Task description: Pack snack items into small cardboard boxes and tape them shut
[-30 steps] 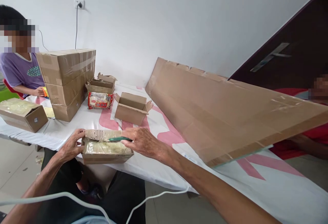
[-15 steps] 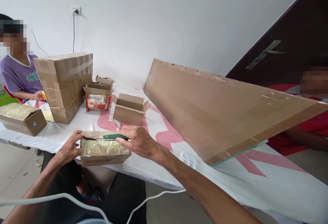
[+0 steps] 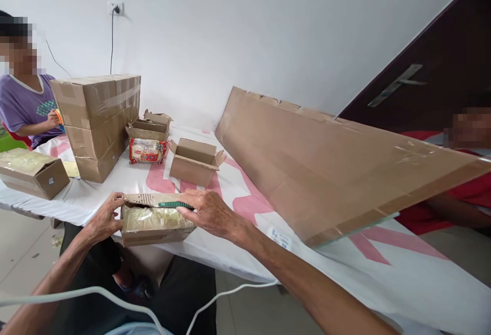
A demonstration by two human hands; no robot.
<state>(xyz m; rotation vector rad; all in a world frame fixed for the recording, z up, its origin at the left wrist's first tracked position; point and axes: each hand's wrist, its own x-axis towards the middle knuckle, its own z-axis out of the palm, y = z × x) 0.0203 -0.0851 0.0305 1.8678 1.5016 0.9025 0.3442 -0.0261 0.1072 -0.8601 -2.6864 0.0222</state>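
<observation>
A taped cardboard box rests at the table's near edge in front of me. My left hand grips its left end, fingers on the raised top flap and thumb against the near side. Closed around a slim tool with a green ribbed handle is my right hand, at the box's right end. The tool lies along the flap, and its tip is hard to make out. Between flap and box top runs a dark gap. Shiny clear tape covers the yellowish top.
Behind stand an open small carton, a red-and-clear food packet and more open cartons. Stacked boxes and a single box are at left. A large cardboard panel leans at right. People sit on both sides.
The flap stands slightly further from the box top, with a wider dark gap. Both hands keep their grips. The person at left has raised a hand holding an orange item.
</observation>
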